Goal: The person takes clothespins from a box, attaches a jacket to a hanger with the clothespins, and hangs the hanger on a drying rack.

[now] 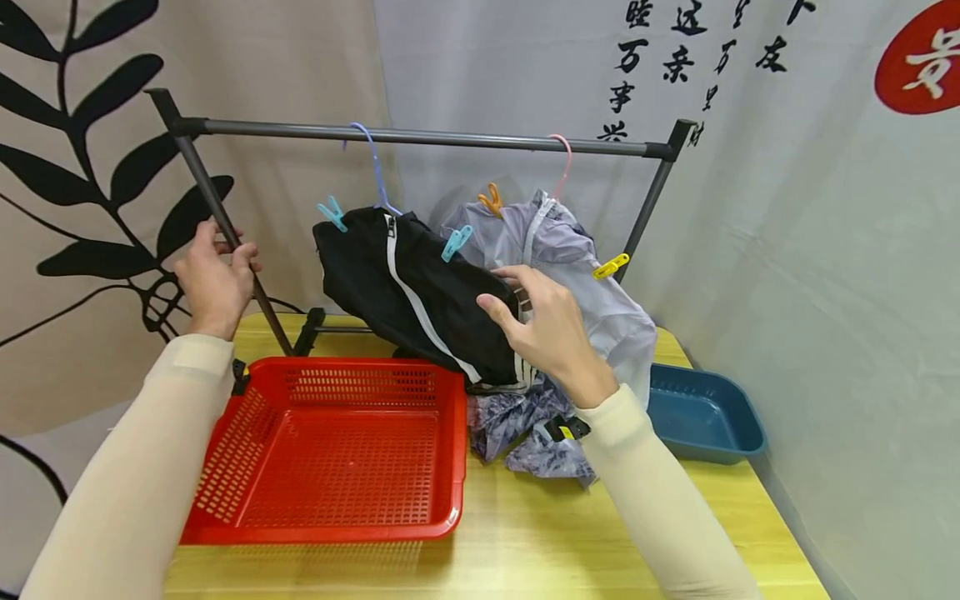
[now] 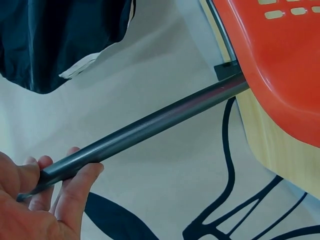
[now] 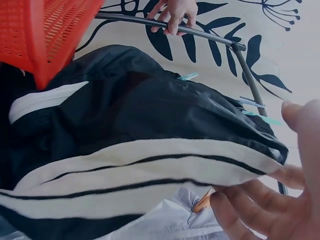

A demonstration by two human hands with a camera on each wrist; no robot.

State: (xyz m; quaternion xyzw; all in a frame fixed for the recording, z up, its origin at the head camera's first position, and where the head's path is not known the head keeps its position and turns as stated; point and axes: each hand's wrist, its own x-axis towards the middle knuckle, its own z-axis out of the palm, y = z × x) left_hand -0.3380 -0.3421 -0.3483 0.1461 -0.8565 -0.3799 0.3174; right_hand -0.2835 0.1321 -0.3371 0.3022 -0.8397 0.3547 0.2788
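Observation:
My left hand (image 1: pixel 215 279) grips the left post (image 2: pixel 140 127) of a dark grey clothes rack, its fingers curled round the tube. A black jacket (image 1: pixel 420 287) with a white zip hangs from the bar on a blue hanger (image 1: pixel 372 162), with two light blue clothespins (image 1: pixel 457 242) on its shoulders. Beside the jacket's striped sleeve (image 3: pixel 150 160) is my right hand (image 1: pixel 546 321), thumb apart and fingertips against the sleeve's edge. Just behind, a pale lilac jacket (image 1: pixel 600 300) hangs from a pink hanger (image 1: pixel 564 162); an orange clothespin (image 1: pixel 491 200) and a yellow clothespin (image 1: pixel 611 266) are clipped to it.
In front of the rack, a red perforated basket (image 1: pixel 330 533) sits on the wooden table (image 1: pixel 525 542). At the back right stands a blue basin (image 1: pixel 738 425). Patterned grey fabric (image 1: pixel 551 454) hangs low behind my right wrist.

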